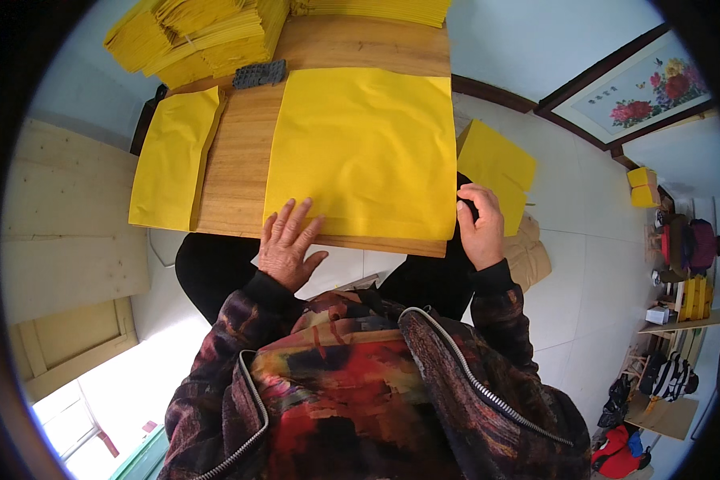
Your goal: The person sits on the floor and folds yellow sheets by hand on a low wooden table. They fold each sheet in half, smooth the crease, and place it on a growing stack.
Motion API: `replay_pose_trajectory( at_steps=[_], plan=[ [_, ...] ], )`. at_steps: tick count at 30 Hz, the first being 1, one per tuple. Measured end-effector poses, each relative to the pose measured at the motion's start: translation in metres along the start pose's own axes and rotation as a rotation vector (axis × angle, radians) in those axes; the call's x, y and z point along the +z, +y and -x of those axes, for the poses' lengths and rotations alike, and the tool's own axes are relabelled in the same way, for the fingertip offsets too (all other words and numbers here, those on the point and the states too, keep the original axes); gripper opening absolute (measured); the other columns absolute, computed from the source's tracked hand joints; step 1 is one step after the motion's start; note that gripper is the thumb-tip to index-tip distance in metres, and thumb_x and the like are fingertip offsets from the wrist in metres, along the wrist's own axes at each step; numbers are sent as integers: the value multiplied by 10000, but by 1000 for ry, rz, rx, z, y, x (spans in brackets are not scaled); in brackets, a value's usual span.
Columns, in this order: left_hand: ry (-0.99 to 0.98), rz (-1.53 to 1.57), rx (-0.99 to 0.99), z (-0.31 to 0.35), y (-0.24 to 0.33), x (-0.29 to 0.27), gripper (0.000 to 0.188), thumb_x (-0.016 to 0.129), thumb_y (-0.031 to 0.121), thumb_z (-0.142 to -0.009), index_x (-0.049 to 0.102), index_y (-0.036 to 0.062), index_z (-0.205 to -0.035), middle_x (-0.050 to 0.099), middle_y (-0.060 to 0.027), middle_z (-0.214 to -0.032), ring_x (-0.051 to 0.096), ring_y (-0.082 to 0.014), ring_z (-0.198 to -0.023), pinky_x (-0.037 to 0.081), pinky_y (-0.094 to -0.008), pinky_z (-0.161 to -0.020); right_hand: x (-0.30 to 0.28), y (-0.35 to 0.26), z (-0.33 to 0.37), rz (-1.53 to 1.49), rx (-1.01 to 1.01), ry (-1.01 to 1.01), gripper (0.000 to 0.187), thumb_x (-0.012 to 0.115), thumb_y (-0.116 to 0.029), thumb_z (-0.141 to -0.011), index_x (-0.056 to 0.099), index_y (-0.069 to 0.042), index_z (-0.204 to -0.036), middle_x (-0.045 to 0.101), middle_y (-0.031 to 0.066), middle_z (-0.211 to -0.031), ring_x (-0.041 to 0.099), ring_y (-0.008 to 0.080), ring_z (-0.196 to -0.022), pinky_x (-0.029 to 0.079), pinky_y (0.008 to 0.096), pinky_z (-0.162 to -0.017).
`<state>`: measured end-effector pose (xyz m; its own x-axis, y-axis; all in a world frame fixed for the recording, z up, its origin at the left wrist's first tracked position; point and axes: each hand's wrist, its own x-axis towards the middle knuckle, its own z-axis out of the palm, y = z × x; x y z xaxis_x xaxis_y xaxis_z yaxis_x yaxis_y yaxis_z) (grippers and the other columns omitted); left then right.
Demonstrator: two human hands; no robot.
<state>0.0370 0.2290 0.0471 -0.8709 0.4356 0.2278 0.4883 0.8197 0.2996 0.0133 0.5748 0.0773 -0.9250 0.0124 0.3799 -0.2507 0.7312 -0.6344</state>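
A large, slightly creased yellow sheet [364, 152], like paper or felt, lies flat on the wooden table [244, 160] in front of me. My left hand [288, 244] rests with spread fingers on its near left corner. Just beside its right edge is my right hand [482, 226], fingers curled, with a gap between thumb and forefinger. Nothing shows in that gap, and whether the fingertips touch the edge is hard to make out. To the left lies a narrower folded yellow piece [172, 160]. Behind it sits a small dark grey ridged block [260, 74].
Tall stacks of folded yellow pieces [216, 40] stand at the table's back left, with another pile [376, 8] along the back edge. More yellow material [496, 168] is low down right of the table. A framed flower picture [640, 92] hangs on the right wall.
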Motion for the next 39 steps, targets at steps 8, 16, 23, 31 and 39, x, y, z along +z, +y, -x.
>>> replay_pose_trajectory(
  at_steps=[8,16,23,31,39],
  plan=[
    [-215,-81,-14,-7,3,9,824,737,423,-751,348,259,-1459,278,-30,-1548,224,-285,-1436,177,-507,-1149,17,11,16,-201,406,-98,418,656,-94,-845,511,-8,-1227,632,110,-907,616,199,-774,504,326,-683],
    [-222,-108,25,-6,-4,3,803,752,312,-753,362,231,-1450,278,-39,-1548,236,-282,-1434,196,-499,-1145,28,9,28,-83,415,-118,443,648,-73,-831,493,-24,-1244,559,85,-715,555,210,-643,463,348,-627],
    [-213,-122,14,-5,-5,5,826,754,302,-743,344,267,-1459,283,-13,-1547,243,-267,-1434,189,-497,-1146,26,-12,24,66,176,62,344,603,8,-815,549,-19,-1154,575,120,-877,576,272,-826,474,370,-751],
    [-237,-125,8,-5,-3,3,824,756,287,-740,351,257,-1457,275,-34,-1551,229,-291,-1437,174,-524,-1146,36,-36,-5,186,-163,-353,243,528,58,-757,626,-32,-961,542,131,-1001,530,349,-944,461,416,-811],
    [-238,-138,3,-5,-4,6,823,755,252,-732,358,261,-1452,280,-28,-1549,235,-286,-1435,167,-526,-1149,34,-5,-43,219,-251,-469,197,579,8,-791,633,-57,-968,542,109,-1078,520,345,-997,464,427,-836]
  ],
)
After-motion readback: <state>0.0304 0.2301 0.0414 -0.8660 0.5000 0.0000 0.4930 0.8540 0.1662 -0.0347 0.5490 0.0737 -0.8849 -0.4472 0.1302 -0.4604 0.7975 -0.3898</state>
